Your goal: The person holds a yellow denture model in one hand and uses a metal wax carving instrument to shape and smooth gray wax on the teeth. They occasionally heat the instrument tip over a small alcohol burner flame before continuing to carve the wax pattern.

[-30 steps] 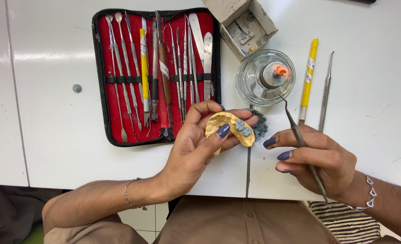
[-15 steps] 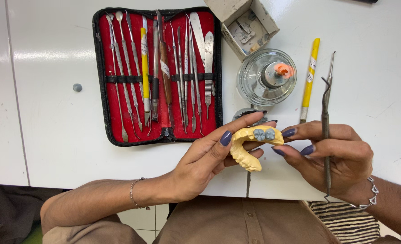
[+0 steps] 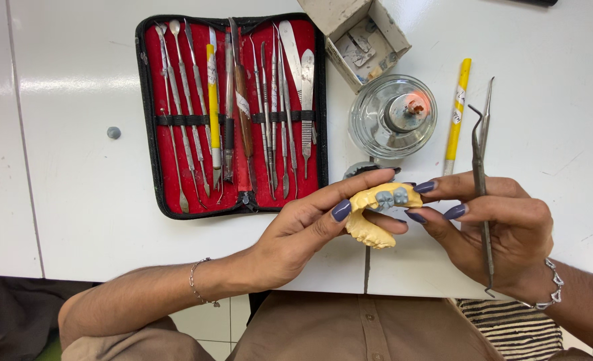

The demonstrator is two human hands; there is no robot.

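Observation:
A yellow dental cast (image 3: 375, 212) with grey wax teeth on top is held over the table's front edge. My left hand (image 3: 303, 230) grips it from the left with thumb and fingers. My right hand (image 3: 493, 227) touches the cast's right end with its fingertips and also holds a thin metal carving instrument (image 3: 481, 194), which runs upright across the palm with its hooked tip pointing up.
An open red-lined tool case (image 3: 233, 110) with several metal instruments lies at the back left. A glass spirit lamp (image 3: 393, 115), a small open cardboard box (image 3: 361, 37), a yellow-handled tool (image 3: 457, 113) and a metal probe (image 3: 487, 110) lie on the white table (image 3: 76, 134).
Both hands came together: the cast moved right and turned so its grey teeth face up. My right hand swung the instrument from slanted to upright and brought its fingertips onto the cast.

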